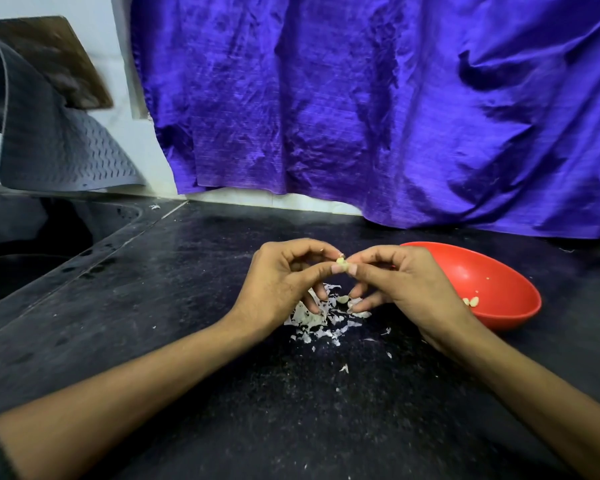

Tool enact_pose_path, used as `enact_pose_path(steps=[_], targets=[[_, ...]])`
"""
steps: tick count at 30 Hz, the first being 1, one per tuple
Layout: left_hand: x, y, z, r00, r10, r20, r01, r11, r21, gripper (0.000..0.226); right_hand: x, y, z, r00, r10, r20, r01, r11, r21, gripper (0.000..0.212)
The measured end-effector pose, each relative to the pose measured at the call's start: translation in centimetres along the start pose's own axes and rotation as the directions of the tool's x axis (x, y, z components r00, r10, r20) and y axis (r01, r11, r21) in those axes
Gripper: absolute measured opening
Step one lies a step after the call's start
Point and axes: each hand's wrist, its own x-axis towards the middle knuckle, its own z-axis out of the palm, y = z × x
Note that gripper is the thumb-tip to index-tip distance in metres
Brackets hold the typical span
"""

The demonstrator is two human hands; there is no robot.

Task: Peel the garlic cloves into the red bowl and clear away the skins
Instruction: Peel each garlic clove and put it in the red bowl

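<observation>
Now we begin at the far left of our hands, where a dark sink (pixel 32 251) is sunk into the black stone counter (pixel 187 341). Above it a grey textured mat (pixel 59 147) hangs bent over, with a brown board (pixel 59 60) behind it against the pale wall. A wrinkled purple cloth (pixel 378 105) hangs behind both hands and reaches down to the counter.

Our left hand (pixel 284 282) is raised a little above the counter. Its thumb and first finger are curled and pinch a small garlic clove (pixel 341 261) from the left side, and the other fingers bend down toward the counter. Just under and between the two hands lies a pile of white garlic skins (pixel 326 317), with small flakes scattered toward us. One more clove (pixel 342 299) lies in this pile, near the lower fingertips.

Our right hand (pixel 406 285) meets the left one at the same raised clove and pinches it from the right side with thumb and first finger. Its lower fingers are curled and point down to the skins.

Just to the right of the right hand, and partly hidden by it, stands the red bowl (pixel 510 306) on the counter. Inside, a few peeled cloves (pixel 471 301) lie near its front wall.
</observation>
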Motion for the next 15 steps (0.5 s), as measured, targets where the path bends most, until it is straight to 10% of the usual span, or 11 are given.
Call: enact_pose_path(steps=[15], targets=[[0.19,-0.51,-0.12,1.0,0.006,-0.025,-0.005,0.999,0.032,0.016,0.25,-0.12,-0.44,0.998,-0.067,-0.02,0.067,0.998,0.009,0.006]])
